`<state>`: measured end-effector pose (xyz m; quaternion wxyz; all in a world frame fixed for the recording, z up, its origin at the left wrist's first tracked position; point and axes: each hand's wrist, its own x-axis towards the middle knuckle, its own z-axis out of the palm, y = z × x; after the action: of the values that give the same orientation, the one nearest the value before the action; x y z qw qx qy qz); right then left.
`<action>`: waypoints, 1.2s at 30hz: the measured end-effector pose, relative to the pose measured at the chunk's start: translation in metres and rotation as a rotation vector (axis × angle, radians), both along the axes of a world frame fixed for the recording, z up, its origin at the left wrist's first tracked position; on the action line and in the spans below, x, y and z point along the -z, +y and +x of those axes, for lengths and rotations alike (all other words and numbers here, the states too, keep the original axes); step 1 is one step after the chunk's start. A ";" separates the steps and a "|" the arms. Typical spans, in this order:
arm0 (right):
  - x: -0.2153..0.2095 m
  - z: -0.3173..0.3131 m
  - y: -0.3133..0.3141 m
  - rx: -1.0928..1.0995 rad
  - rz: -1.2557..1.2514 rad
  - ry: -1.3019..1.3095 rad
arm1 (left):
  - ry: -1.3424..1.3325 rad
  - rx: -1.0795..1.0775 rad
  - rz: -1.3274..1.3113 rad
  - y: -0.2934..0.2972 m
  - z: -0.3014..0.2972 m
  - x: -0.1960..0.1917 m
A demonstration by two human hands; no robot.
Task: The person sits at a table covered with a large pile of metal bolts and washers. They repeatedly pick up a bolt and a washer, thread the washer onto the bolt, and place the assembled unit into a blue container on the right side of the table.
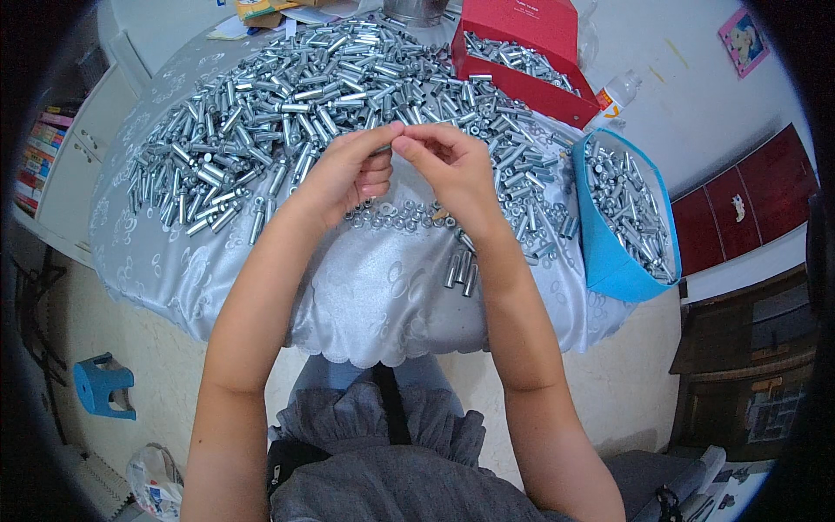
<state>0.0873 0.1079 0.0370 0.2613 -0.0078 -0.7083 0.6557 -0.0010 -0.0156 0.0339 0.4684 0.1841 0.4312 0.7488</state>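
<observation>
My left hand [350, 169] and my right hand [456, 167] meet above the near edge of a big pile of metal anchor sleeves [339, 74]. Thumb and forefinger are pinched on both, tips touching. Whatever lies between the fingertips is too hidden to name. Below the hands, small metal nuts and washers [402, 215] lie scattered in a band on the silvery tablecloth [383, 296]. Several loose sleeves [461, 271] rest by my right forearm.
On the right stands a blue fabric bin [600, 252] full of sleeves. Behind it are an open red box [531, 87] holding more sleeves and a white bottle [619, 91]. A metal bucket [415, 10] sits at the far edge. A blue stool [104, 385] stands on the floor at left.
</observation>
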 end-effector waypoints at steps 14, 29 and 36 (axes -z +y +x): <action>0.020 -0.005 0.035 0.392 0.498 -0.128 | -0.131 -0.275 0.123 -0.010 -0.020 0.003; 0.036 -0.006 0.037 0.478 0.945 -0.213 | -0.042 -0.295 -0.025 -0.007 -0.013 0.001; 0.034 -0.005 0.052 0.525 0.936 -0.271 | -0.037 -0.302 -0.014 -0.007 -0.015 0.004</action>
<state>0.0826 0.1595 0.0027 0.2981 -0.1516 -0.9257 0.1766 -0.0163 -0.0231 0.0299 0.3595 0.1001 0.4508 0.8109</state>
